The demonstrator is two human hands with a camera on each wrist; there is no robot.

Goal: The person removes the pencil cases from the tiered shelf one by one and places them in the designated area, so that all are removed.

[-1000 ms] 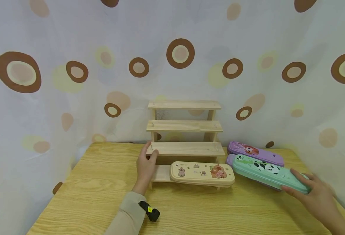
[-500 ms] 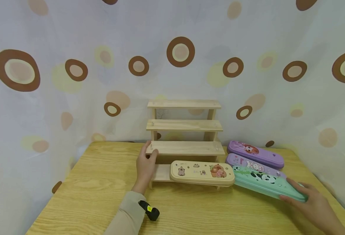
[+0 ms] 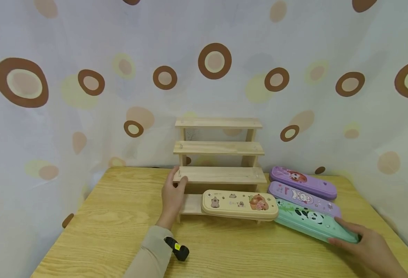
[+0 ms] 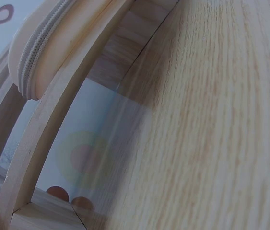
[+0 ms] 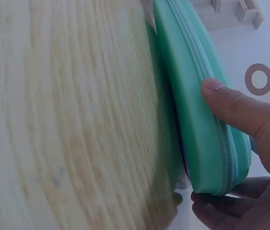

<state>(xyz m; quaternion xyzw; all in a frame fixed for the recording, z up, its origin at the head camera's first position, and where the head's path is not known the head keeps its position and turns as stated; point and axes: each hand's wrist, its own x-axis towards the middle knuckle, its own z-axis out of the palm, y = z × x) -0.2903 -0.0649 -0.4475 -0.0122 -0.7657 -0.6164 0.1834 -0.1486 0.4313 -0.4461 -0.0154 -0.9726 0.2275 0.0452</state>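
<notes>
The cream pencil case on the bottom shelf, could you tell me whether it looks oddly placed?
Yes. The cream pencil case sits off-centre on the wooden rack, its right end overhanging the lowest step, next to the green panda case.

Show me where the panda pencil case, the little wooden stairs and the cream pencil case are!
panda pencil case [image 3: 308, 220]: head view, on its green lid by the panda.
wooden stairs [image 3: 219, 148]: head view, on the second step from the top.
cream pencil case [image 3: 239, 202]: head view, on its lid's middle.

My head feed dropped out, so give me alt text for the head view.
The right hand grips the near end of a green panda pencil case on the wooden table, beside two purple cases. The left hand holds a stepped wooden rack, whose lowest step bears a cream case.
</notes>
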